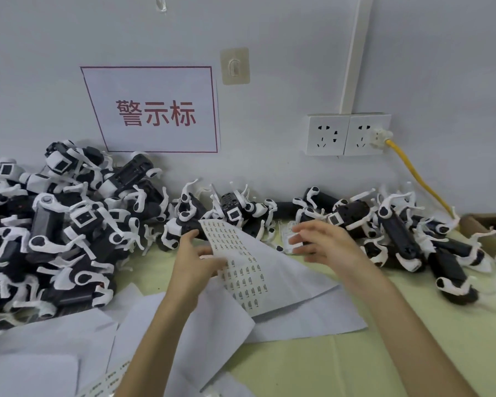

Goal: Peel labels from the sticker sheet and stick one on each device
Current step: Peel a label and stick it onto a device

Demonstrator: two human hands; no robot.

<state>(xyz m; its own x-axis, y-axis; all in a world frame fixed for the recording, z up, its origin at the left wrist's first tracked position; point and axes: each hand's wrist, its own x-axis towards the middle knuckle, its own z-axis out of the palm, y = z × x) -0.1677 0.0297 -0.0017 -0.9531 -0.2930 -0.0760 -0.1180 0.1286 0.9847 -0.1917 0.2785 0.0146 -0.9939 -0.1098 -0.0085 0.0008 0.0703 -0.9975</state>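
My left hand (196,262) pinches the sticker sheet (241,262). Right of the sheet, my right hand (324,245) covers a white device (287,234). It is too blurred to tell its grip.

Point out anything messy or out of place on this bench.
The devices lie jumbled in heaps along the wall, tangled together, not lined up. Loose white sheets overlap at odd angles across the table, one under the sticker sheet that the left hand holds. Nothing looks spilled or broken.

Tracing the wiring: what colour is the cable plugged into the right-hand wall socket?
Yellow; the head view shows the thin yellow cable best.
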